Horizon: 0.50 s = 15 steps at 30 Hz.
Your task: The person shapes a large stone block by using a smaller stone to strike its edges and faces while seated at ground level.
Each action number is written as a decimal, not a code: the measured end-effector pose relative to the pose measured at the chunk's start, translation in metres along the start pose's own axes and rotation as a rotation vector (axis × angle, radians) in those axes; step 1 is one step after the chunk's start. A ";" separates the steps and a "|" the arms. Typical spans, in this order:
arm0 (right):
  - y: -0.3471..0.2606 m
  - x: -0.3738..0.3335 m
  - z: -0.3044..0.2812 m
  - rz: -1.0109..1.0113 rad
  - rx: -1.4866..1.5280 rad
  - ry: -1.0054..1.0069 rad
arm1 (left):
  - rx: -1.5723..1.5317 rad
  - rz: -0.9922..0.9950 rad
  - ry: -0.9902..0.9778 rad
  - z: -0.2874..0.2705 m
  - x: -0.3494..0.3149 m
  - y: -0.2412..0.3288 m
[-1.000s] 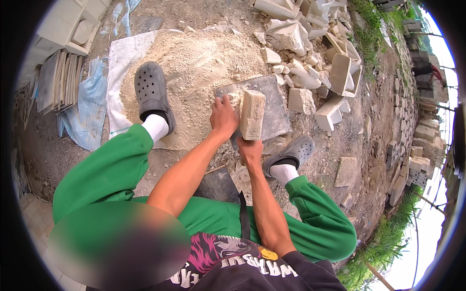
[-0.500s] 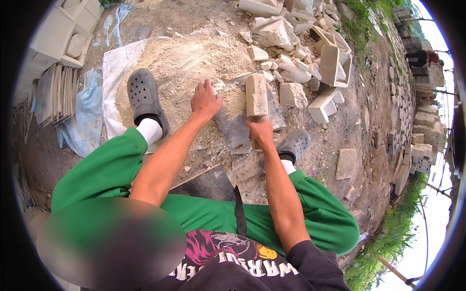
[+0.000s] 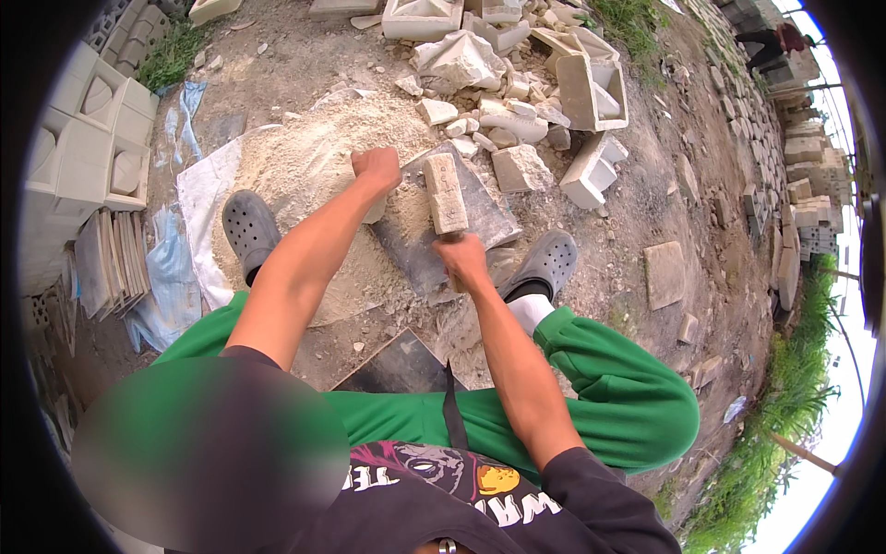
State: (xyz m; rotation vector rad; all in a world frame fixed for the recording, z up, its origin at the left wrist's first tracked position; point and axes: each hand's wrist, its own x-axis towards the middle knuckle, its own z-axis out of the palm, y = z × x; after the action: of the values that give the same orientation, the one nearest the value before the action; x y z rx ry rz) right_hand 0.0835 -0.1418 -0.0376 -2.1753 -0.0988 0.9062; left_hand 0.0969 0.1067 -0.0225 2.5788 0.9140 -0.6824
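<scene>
My right hand [image 3: 461, 258] grips the handle of a mallet with a blocky, pale, dust-coated head [image 3: 447, 194]. The mallet head is over a dark flat slab [image 3: 489, 222] dusted with pale powder. My left hand [image 3: 377, 168] is closed, knuckles up, at the slab's left edge beside a mound of pale crumbled stone [image 3: 305, 148]. Whatever its fingers hold is hidden. A pale chunk shows just below the left wrist, partly covered by the forearm.
Broken pale stone pieces [image 3: 521, 171] and hollow cast blocks [image 3: 591, 92] lie beyond the slab. A white sheet [image 3: 208, 189] runs under the mound. Thin boards [image 3: 115, 263] and pale blocks [image 3: 78, 152] stand at left. A dark panel [image 3: 397, 365] lies between my legs.
My left hand has gone from spread fingers to a closed fist. The mallet has shifted left in the picture, and the view has turned somewhat. My right hand keeps its grip.
</scene>
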 end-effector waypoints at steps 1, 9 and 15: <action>0.002 0.002 0.000 -0.013 -0.017 -0.027 | -0.015 -0.022 -0.006 0.000 0.002 0.002; 0.005 0.000 0.002 0.009 -0.039 -0.012 | -0.296 -0.260 0.078 0.021 0.033 -0.006; -0.001 -0.003 0.000 0.056 -0.059 -0.034 | -0.280 -0.147 0.177 0.008 0.022 -0.010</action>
State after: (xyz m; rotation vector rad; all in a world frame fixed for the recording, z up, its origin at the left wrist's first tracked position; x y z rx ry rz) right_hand 0.0817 -0.1415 -0.0352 -2.2268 -0.0823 0.9833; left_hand 0.1034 0.1217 -0.0420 2.3652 1.1732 -0.3364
